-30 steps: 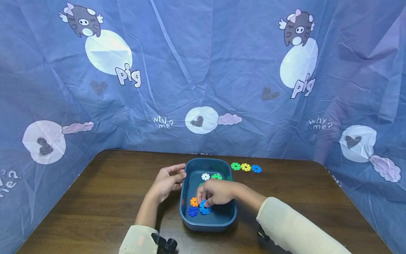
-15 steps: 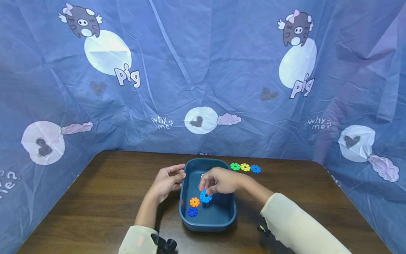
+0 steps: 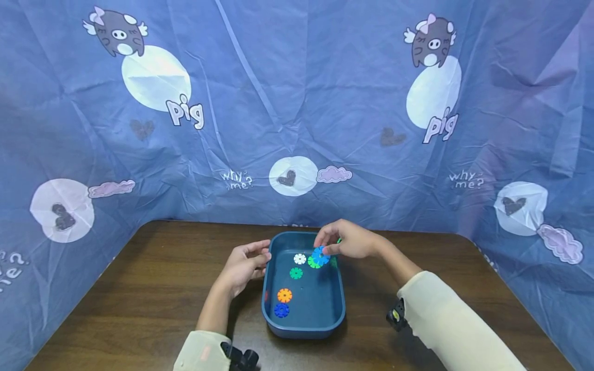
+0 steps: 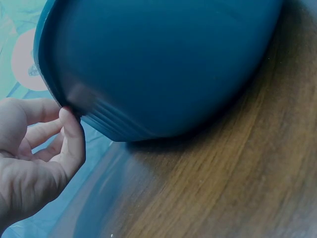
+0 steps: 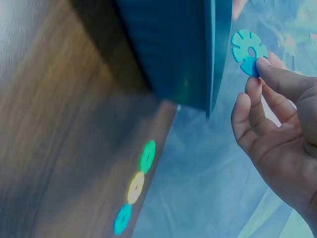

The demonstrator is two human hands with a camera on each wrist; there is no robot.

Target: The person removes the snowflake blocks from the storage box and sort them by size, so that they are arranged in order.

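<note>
Firm on the left, high on the right

Farthest left, our left hand (image 3: 242, 269) has thumb and fingers clamped on the near-hand edge of the bin (image 3: 306, 327). We do well to hold just firmly enough that the bin cannot slide on the table (image 3: 176, 278); a hard pull could tip it.

Rightward of that grip, five discs lie in the bin. The dark blue disc (image 3: 281, 309) and orange disc (image 3: 284, 295) sit just beside each other, nearer our body than either grip. Farther out come the teal-green disc (image 3: 296, 273), the white disc (image 3: 299, 258) and the light green disc (image 3: 313, 262), partly covered from above by the piece in our right grip.

That piece, the blue disc (image 3: 320, 256), is clamped between thumb and fingertips of our right hand (image 3: 349, 240), above the bin's right side and apart from its edge. The step seems to be carrying it over; we should lift well clear so its notches do not catch, with the fingers backing it against twisting.

Below and beyond the right grip, outside the bin, a green piece (image 5: 147, 156), yellow piece (image 5: 136, 187) and blue piece (image 5: 122, 219) lie end to end. We should avoid sweeping low, which could knock that line.
</note>
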